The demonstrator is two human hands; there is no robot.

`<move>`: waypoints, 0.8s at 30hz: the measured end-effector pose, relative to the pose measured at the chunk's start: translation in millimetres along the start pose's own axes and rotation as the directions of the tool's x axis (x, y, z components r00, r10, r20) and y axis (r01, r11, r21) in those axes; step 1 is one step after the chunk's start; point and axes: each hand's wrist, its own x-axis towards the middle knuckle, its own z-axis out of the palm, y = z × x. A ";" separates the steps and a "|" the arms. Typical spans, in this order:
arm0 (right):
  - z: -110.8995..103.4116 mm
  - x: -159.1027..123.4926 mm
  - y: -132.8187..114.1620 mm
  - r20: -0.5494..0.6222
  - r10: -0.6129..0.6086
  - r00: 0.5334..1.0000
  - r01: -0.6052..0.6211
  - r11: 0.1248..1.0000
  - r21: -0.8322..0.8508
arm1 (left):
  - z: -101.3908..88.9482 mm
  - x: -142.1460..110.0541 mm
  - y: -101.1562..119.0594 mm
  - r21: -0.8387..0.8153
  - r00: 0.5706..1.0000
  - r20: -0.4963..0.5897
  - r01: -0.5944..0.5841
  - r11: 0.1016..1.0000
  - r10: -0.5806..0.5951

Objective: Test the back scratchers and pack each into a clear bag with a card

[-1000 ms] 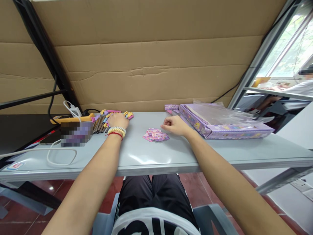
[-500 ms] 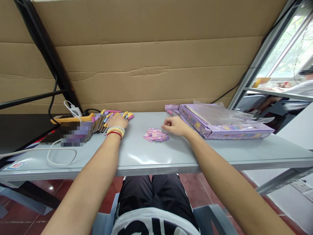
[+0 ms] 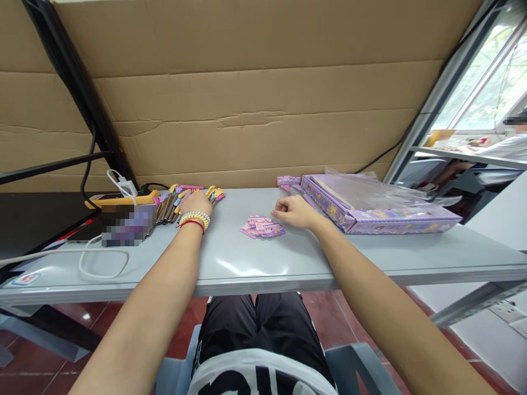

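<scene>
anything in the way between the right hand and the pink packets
Nothing visible stands between them: the right hand is close beside the pink packets. The purple box lies on the hand's other side.

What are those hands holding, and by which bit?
Left hand: can't tell; it's over the colourful pen-like things, hiding any hold. Right hand: nothing seen held, beside the pink pieces.

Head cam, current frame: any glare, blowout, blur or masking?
Head view: glare streaks the grey tabletop near its front edge; head view: window nearly blown out; head view: pixelated patch left of the pen-like sticks; head view: left hand and right hand show no obvious motion blur.
</scene>
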 end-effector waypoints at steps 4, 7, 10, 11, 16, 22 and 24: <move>0.1 0.2 -0.1 -0.004 -0.007 1.000 0.007 1.000 -0.006 | -6.5 -3.1 4.0 -0.019 0.999 -0.032 -0.014 1.000 0.013; -0.2 0.2 -0.8 -0.007 -0.007 1.000 0.007 1.000 0.000 | -9.3 -4.8 10.4 -0.098 0.994 -0.105 -0.039 0.994 0.029; -0.1 0.3 -1.3 -0.013 -0.004 1.000 0.004 1.000 0.002 | -8.2 -7.6 21.1 -0.227 0.977 -0.154 -0.182 0.957 0.149; 0.0 0.4 -1.3 -0.018 -0.003 1.000 0.003 1.000 0.005 | -7.2 -9.7 25.5 -0.270 0.962 -0.157 -0.260 0.927 0.224; 0.9 1.3 -1.5 -0.049 0.036 0.998 -0.032 0.996 0.079 | 0.4 -30.2 49.2 -0.427 0.759 -0.183 -0.634 0.645 0.625; -3.1 3.9 -7.1 -0.007 0.134 0.991 -0.113 0.859 0.499 | 1.1 -48.2 62.4 -0.527 0.624 -0.237 -0.726 0.441 0.745; -5.6 4.8 -9.5 -0.021 0.193 0.981 -0.129 0.730 0.671 | -1.3 -48.9 62.1 -0.542 0.637 -0.237 -0.713 0.445 0.733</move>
